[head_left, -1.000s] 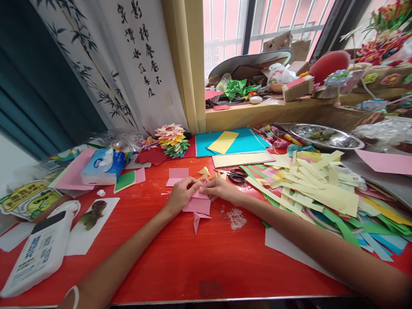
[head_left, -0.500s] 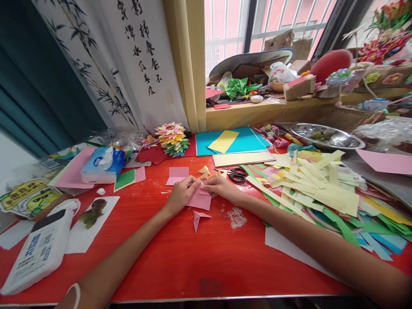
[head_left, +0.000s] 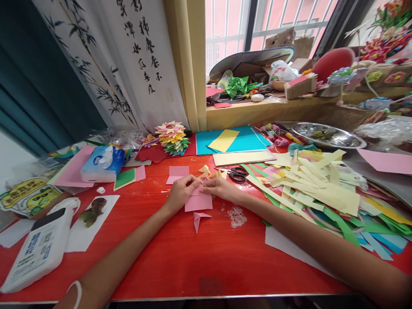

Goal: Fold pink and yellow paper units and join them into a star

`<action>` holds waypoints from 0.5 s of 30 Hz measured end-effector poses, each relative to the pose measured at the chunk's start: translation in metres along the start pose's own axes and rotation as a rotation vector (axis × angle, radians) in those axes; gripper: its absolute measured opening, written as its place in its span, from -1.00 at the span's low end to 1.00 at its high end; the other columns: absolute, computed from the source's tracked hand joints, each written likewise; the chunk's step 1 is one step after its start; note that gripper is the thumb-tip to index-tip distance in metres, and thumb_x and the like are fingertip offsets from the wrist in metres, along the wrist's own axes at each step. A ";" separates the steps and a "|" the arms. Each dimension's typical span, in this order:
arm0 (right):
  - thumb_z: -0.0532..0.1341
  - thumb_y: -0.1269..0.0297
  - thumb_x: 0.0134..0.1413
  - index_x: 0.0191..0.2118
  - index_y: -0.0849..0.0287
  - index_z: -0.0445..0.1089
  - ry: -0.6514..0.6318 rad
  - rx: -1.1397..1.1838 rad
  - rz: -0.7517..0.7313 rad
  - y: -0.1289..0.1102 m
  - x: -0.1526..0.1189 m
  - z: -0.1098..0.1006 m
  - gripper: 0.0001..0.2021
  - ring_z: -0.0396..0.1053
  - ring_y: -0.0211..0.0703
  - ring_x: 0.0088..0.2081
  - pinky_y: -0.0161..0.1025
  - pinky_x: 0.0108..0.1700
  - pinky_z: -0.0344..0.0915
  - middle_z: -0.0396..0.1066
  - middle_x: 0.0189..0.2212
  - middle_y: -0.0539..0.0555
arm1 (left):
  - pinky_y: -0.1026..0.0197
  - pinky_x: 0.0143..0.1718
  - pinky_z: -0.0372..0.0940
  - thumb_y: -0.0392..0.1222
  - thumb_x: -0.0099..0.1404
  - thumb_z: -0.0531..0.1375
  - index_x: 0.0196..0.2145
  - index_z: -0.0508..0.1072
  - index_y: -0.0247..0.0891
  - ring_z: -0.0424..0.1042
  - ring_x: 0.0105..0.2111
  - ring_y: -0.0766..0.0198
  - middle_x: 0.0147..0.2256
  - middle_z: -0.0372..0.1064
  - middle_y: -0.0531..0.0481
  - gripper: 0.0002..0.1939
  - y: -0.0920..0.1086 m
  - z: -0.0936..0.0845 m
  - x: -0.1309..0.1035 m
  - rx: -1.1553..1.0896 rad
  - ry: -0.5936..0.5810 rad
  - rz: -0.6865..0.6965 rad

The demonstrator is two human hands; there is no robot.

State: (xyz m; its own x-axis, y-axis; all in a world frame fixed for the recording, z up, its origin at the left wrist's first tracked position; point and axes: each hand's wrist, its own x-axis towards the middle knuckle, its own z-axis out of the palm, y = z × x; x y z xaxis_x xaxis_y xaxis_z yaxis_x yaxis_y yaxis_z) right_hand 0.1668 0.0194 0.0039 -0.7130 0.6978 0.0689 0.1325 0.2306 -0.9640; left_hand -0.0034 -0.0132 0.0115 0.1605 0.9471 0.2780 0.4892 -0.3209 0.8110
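The left hand [head_left: 183, 193] and right hand [head_left: 219, 189] both pinch the creased pink paper piece [head_left: 198, 201] at its top edge, one from each side, probably to keep a small fold steady over the glossy red table [head_left: 167, 266]; the folded pink pointed paper piece [head_left: 199, 219] lies just nearer the person, and the black-handled scissors [head_left: 238, 174] rest beyond the right hand, seemingly kept within reach

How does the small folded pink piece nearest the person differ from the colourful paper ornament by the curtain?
The folded pink piece is all one colour, while the paper ornament has pink, yellow, green and blue layers. The folded pink piece is small and lies low; the paper ornament is bigger and stands up in a stack. Both have pointed tips.
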 end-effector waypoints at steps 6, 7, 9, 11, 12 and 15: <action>0.20 0.06 -0.12 -0.52 0.27 0.30 0.131 0.254 0.049 0.005 0.000 0.001 -0.68 0.15 -0.37 -0.58 -0.38 -0.51 0.06 0.23 -0.61 -0.04 | 0.36 -0.48 0.06 -0.04 0.17 0.09 -0.52 0.30 -0.29 0.14 -0.51 0.41 -0.55 0.18 0.12 -0.74 -0.002 -0.001 0.001 -0.081 0.208 -0.044; 0.20 0.07 -0.11 -0.52 0.28 0.30 0.193 0.267 0.054 0.006 0.001 0.001 -0.69 0.13 -0.39 -0.59 -0.38 -0.53 0.04 0.22 -0.63 -0.05 | 0.36 -0.49 0.05 -0.04 0.16 0.09 -0.53 0.30 -0.29 0.13 -0.52 0.42 -0.56 0.16 0.12 -0.74 -0.002 -0.001 0.002 -0.109 0.226 -0.051; 0.21 0.08 -0.12 -0.51 0.27 0.30 0.299 0.331 0.053 0.008 0.002 0.001 -0.70 0.12 -0.40 -0.60 -0.39 -0.54 0.02 0.22 -0.63 -0.06 | 0.37 -0.54 0.03 -0.04 0.15 0.11 -0.53 0.29 -0.29 0.09 -0.56 0.45 -0.58 0.13 0.13 -0.74 -0.004 0.000 0.002 -0.188 0.229 -0.080; 0.21 0.09 -0.11 -0.50 0.26 0.29 0.353 0.425 0.024 0.007 0.002 0.002 -0.72 0.17 -0.39 -0.57 -0.39 -0.51 0.09 0.24 -0.60 -0.06 | 0.38 -0.61 -0.01 -0.05 0.13 0.13 -0.52 0.29 -0.29 0.05 -0.62 0.47 -0.61 0.09 0.15 -0.75 -0.006 -0.001 0.003 -0.273 0.209 -0.111; 0.21 0.10 -0.11 -0.49 0.26 0.30 0.356 0.462 0.008 0.006 0.002 0.002 -0.72 0.21 -0.37 -0.55 -0.38 -0.48 0.15 0.27 -0.57 -0.05 | 0.38 -0.64 -0.04 -0.05 0.13 0.14 -0.50 0.30 -0.29 0.03 -0.65 0.48 -0.63 0.07 0.16 -0.76 -0.007 -0.001 0.003 -0.314 0.211 -0.124; 0.23 0.12 -0.12 -0.36 0.26 0.35 0.263 0.500 0.012 0.002 0.002 0.003 -0.72 0.33 -0.29 -0.47 -0.28 -0.35 0.28 0.36 -0.48 0.02 | 0.40 -0.69 -0.07 -0.06 0.13 0.14 -0.46 0.29 -0.28 0.01 -0.69 0.50 -0.67 0.07 0.18 -0.78 -0.010 -0.002 0.004 -0.398 0.274 -0.124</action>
State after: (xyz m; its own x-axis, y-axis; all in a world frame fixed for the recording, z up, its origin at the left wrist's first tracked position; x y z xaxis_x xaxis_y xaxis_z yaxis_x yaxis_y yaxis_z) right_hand 0.1641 0.0192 0.0012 -0.5093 0.8587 0.0573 -0.2484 -0.0829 -0.9651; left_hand -0.0088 -0.0059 0.0056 -0.1352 0.9591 0.2486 0.1161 -0.2338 0.9653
